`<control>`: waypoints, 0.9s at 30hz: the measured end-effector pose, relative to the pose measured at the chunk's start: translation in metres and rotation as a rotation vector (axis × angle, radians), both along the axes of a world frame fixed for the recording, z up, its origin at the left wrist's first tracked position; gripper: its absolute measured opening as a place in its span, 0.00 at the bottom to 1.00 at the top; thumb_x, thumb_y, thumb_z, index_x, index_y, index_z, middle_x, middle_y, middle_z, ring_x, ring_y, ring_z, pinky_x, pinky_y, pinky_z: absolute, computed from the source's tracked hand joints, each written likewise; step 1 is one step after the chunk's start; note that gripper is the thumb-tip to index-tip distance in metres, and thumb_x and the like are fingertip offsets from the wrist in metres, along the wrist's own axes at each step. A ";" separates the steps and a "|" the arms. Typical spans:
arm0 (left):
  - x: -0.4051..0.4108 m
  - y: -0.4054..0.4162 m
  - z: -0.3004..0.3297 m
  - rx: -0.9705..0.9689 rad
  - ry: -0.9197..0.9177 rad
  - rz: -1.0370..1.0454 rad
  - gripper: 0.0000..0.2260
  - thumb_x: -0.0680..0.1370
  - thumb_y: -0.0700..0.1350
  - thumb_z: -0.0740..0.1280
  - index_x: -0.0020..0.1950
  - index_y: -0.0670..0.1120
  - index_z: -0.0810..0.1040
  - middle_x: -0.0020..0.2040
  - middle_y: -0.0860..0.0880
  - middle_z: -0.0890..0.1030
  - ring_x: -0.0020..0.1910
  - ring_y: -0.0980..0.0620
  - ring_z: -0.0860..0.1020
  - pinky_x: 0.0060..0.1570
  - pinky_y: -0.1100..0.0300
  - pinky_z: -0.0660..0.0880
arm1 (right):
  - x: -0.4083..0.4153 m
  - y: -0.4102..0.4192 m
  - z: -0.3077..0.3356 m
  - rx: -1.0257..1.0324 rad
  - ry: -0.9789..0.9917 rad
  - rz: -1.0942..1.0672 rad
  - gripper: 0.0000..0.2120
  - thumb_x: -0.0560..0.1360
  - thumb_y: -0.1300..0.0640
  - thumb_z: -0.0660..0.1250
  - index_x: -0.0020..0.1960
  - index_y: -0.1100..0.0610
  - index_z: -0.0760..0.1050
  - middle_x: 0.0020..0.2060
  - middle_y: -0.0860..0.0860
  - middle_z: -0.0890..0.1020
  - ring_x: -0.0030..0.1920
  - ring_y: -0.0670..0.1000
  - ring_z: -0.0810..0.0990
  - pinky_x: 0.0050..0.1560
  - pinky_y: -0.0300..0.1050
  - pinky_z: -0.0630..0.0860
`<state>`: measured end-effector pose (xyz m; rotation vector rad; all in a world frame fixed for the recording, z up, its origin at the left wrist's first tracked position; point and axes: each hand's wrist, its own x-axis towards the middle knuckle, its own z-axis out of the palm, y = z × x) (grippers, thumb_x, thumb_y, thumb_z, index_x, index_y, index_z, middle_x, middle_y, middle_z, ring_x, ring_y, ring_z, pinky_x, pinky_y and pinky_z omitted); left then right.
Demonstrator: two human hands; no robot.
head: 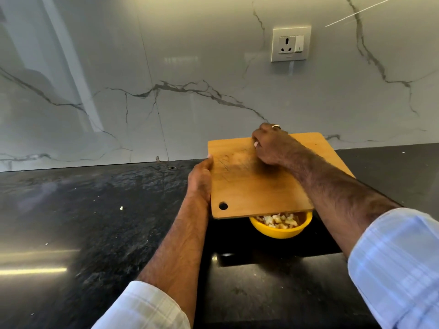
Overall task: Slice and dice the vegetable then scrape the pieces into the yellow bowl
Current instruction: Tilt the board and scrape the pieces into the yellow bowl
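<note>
Left hand [200,179] grips cutting board [249,186] above yellow bowl [280,230]; right hand [269,146] grip unclear; black counter [95,210].

Yellow bowl [281,230] half hidden under cutting board [249,186], right hand [269,146] motion-blurred, fingers unclear

Scored wooden board [251,186], glossy stone counter [95,210]

We count one cutting board [261,186], one yellow bowl [280,230] at six o'clock, two hands, and one wall socket [291,43] at twelve.
</note>
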<state>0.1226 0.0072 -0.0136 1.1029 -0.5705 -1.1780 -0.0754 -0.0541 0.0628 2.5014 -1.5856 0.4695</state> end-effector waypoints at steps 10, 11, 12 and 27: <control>0.005 -0.005 -0.005 0.035 -0.034 0.024 0.15 0.81 0.52 0.71 0.58 0.41 0.84 0.49 0.42 0.88 0.49 0.39 0.87 0.56 0.36 0.83 | -0.009 0.018 -0.019 -0.046 0.103 0.017 0.20 0.82 0.52 0.58 0.70 0.59 0.73 0.70 0.57 0.75 0.69 0.59 0.75 0.69 0.57 0.74; 0.005 -0.005 -0.005 0.038 -0.037 0.030 0.15 0.81 0.51 0.71 0.58 0.41 0.84 0.49 0.42 0.88 0.49 0.39 0.87 0.55 0.36 0.83 | -0.012 0.022 -0.018 -0.075 0.111 0.025 0.19 0.81 0.52 0.59 0.69 0.59 0.74 0.68 0.57 0.76 0.66 0.59 0.76 0.66 0.57 0.76; 0.006 -0.005 -0.005 0.035 -0.040 0.034 0.14 0.81 0.52 0.71 0.58 0.41 0.84 0.49 0.43 0.88 0.49 0.39 0.87 0.56 0.37 0.83 | -0.014 0.028 -0.018 -0.096 0.111 0.035 0.18 0.81 0.51 0.60 0.67 0.59 0.75 0.64 0.56 0.77 0.63 0.58 0.77 0.63 0.56 0.78; 0.015 -0.004 -0.008 -0.003 -0.058 0.002 0.19 0.77 0.56 0.73 0.58 0.42 0.85 0.52 0.43 0.88 0.51 0.39 0.87 0.57 0.35 0.81 | -0.007 0.011 -0.012 0.033 0.052 -0.010 0.27 0.85 0.43 0.53 0.77 0.60 0.64 0.77 0.56 0.66 0.75 0.59 0.68 0.73 0.58 0.69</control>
